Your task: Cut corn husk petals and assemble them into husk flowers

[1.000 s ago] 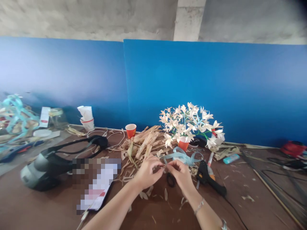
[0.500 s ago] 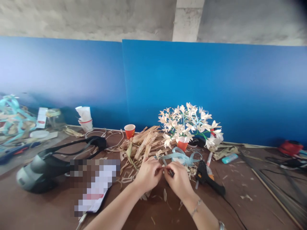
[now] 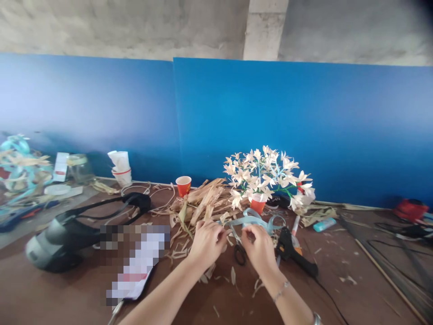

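My left hand (image 3: 207,243) hovers over the husk scraps with its fingers curled into a pinch. Whatever the fingertips hold is too small to make out. Across a narrow gap, my right hand (image 3: 259,248) is pinched closed too, its fingertips hiding anything between them. A black-handled pair of scissors (image 3: 240,255) lies between the two hands. Just behind them is a loose coil of light blue ribbon (image 3: 248,220). Dry corn husks (image 3: 206,201) are heaped beyond my left hand. Pale husk flowers (image 3: 259,174) on green stems rise from a red paper cup (image 3: 257,206).
A black glue gun (image 3: 296,253) and its cord lie right of my right hand, near a turquoise tube (image 3: 324,224). On the left are a phone (image 3: 140,266) and a headset (image 3: 54,243). Another red cup (image 3: 183,185) stands at the back, before a blue partition (image 3: 270,104).
My hands were touching at the fingertips and have drawn apart. My right hand moved to the right, and the scissors' handle now shows in the gap.
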Available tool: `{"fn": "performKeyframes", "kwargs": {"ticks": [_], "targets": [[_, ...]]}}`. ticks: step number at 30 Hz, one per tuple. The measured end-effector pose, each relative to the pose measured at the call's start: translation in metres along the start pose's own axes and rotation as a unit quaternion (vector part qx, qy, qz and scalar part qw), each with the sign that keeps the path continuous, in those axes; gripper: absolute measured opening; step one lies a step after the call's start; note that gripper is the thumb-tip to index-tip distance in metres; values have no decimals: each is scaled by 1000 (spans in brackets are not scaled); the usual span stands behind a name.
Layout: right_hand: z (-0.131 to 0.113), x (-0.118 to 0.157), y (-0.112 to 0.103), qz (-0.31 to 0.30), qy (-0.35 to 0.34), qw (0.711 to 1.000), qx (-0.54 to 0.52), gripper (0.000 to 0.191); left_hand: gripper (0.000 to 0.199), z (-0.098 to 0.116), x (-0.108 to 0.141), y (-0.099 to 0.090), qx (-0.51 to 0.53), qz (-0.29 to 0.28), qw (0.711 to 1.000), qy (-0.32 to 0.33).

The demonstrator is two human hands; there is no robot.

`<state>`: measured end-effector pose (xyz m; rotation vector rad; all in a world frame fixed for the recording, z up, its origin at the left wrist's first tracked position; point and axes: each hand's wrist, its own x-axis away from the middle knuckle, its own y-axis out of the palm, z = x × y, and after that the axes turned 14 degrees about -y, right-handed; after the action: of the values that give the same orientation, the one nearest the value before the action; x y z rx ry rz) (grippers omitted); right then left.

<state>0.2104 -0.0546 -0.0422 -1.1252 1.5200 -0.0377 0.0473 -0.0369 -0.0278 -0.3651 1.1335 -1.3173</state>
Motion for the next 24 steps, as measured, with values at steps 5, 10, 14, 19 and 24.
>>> {"fn": "performKeyframes", "kwargs": {"ticks": [5,10,14,19,24], "targets": [[0,0,4,-38,-44,992,-109,13,14,0,-1,-1,5,-25,999,37],[-14,0,6,-49,-42,998,-24,15,14,7,3,4,-18,-17,1000,15],[-20,-1,4,-27,-42,998,46,16,18,7,4,7,-59,15,998,-15],[-14,0,2,-69,-22,997,9,18,18,-9,-3,2,-98,71,991,-65],[-13,4,4,-203,-75,975,-52,20,27,-16,-7,1,-87,99,989,-64]]}}
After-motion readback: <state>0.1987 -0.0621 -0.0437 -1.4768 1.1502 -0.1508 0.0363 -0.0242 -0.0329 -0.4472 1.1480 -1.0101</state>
